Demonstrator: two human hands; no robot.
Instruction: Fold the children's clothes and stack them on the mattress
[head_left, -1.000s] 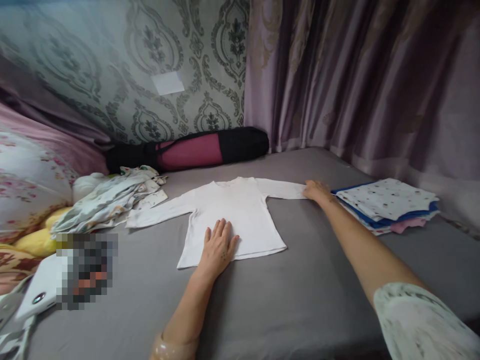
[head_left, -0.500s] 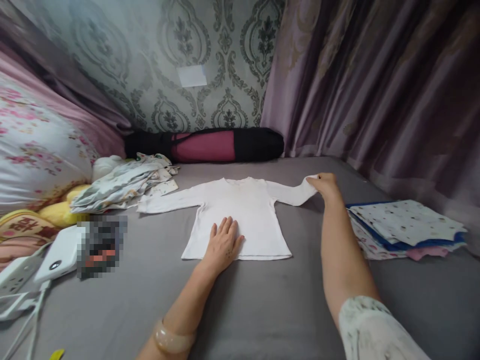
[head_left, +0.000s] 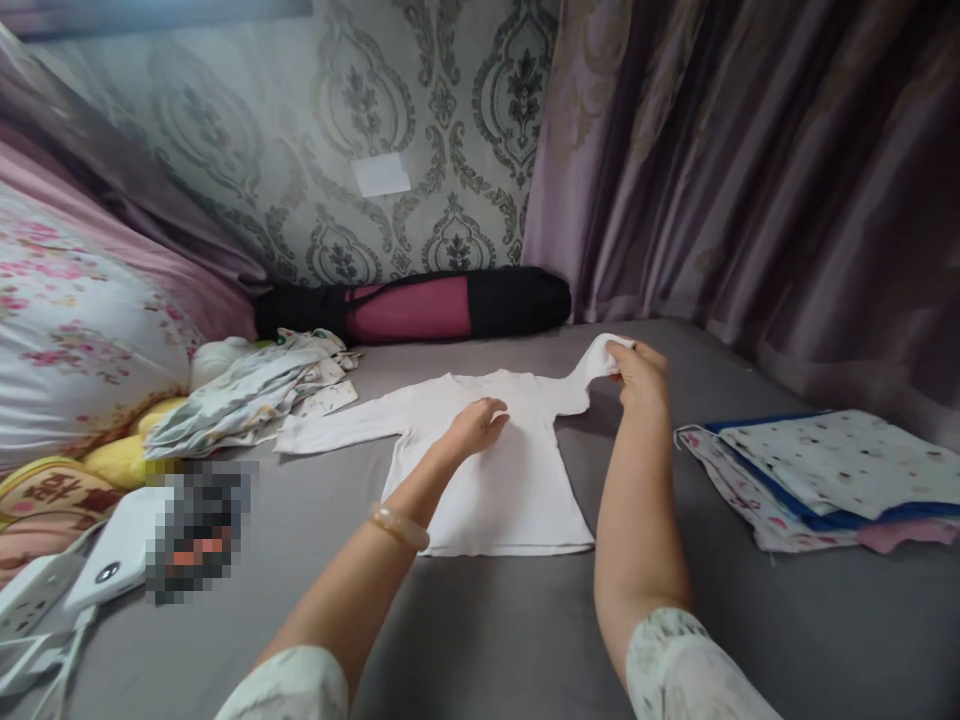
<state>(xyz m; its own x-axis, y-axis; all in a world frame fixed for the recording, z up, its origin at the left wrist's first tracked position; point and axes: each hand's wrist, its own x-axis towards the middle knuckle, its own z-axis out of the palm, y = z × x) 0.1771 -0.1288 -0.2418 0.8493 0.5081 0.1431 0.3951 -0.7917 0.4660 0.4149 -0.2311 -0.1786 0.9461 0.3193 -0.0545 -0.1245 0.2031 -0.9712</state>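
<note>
A white long-sleeved shirt [head_left: 517,490] lies spread on the grey bed sheet [head_left: 510,640], its neckline toward the wall. My right hand [head_left: 641,370] pinches the cuff of the right-hand sleeve and holds it raised, so that sleeve bends upward. Over the shirt's chest is my left hand [head_left: 480,425], fingers loosely curved and apart, holding nothing. Whether its fingertips touch the cloth I cannot tell. The left-hand sleeve lies stretched out flat.
Folded clothes [head_left: 832,470] are stacked at the right. To the left lie a crumpled pile of clothes [head_left: 255,390], a white power bank [head_left: 124,550], a power strip [head_left: 37,590] and a floral pillow [head_left: 82,330]. A black and maroon long bag [head_left: 412,305] rests along the wall.
My left hand has left the shirt's lower part and moved up over its chest. My right hand has lifted the sleeve cuff higher and slightly inward. The view has shifted a little.
</note>
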